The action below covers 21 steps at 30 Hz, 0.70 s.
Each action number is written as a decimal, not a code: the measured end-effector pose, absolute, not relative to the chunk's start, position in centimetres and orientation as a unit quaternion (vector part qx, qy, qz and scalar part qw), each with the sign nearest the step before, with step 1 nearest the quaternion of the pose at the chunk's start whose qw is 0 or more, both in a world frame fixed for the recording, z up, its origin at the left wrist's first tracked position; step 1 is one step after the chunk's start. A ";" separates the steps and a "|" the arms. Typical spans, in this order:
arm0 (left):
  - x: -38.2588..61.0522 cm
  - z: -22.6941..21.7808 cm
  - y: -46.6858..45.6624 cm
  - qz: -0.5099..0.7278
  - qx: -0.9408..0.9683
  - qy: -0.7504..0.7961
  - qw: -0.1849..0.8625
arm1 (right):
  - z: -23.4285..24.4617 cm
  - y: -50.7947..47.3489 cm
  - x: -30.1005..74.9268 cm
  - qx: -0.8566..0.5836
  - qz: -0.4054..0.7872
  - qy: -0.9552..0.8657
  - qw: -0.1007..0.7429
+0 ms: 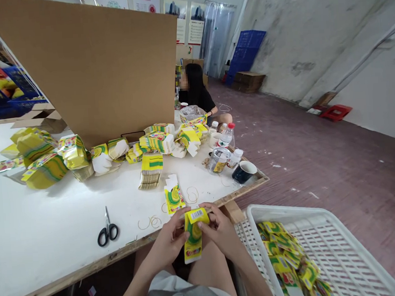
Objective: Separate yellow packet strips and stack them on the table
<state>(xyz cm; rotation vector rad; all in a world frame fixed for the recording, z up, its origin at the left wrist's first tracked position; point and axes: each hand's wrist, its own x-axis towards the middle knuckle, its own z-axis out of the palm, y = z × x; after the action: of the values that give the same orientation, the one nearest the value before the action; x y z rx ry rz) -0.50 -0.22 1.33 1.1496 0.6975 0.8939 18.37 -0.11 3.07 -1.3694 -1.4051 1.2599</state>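
Head view, 6 o'clock: yellow carton (193, 237) pinched between left hand (171, 243) and right hand (219, 229), both closed on it, just off the table (55, 228) edge, above the lap. Likely trouble: crushing a flap through too hard a thumb press; dropping it to the floor through a slack pinch, short of the white crate (288, 208) at 4 o'clock. Rubber bands (150, 222) at 7 o'clock, scissors (107, 231) at 8 o'clock, open to a stray elbow.

Counted on tabletop (54, 219): one scissors (107, 231), one dark mug (244, 172), one clear cup (218, 160), rubber bands (192, 194) (roughly five, loose). One white crate (322, 215) counted alongside; one carton (193, 239) held.
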 end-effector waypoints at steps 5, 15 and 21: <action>-0.6 1.3 -0.1 0.401 0.499 0.314 0.702 | 4.0 -0.2 18.4 -0.519 0.523 -0.554 0.388; -0.3 1.8 -0.5 0.429 0.443 0.295 0.730 | 4.0 -0.4 17.0 -0.574 0.412 -0.597 0.380; -0.2 2.8 -0.4 0.421 0.415 0.283 0.755 | 3.6 -0.5 17.9 -0.554 0.426 -0.563 0.441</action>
<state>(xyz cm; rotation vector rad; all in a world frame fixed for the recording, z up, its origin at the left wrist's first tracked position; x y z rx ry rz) -0.17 -0.42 2.78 0.9041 0.6183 0.9179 17.93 -0.51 3.60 -1.3762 -1.3981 1.0585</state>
